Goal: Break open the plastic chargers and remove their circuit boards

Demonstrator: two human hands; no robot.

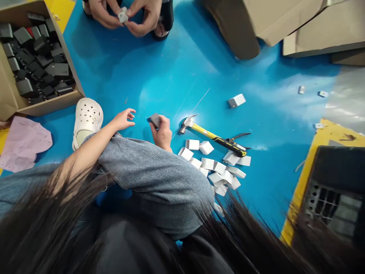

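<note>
Just above the blue floor (154,76), my right hand (163,134) grips a small dark grey block (154,120) between thumb and fingers. My left hand (123,120) is held out beyond my knee, fingers curved and apart, with nothing in it. To the right of my right hand lies a claw hammer (211,134) with a yellow and black handle. Its handle end rests by a scattered pile of white blocks (207,163). Dark-handled pliers (238,137) lie partly under the hammer. A single white block (237,100) sits farther off.
At left stands a cardboard box (51,105) of dark blocks, beside pink paper (24,142). Another person's hands (139,15) hold a small whitish piece (123,16). Cardboard (322,34) is at upper right, a black crate (336,163) at lower right. Small white pieces (322,94) lie right.
</note>
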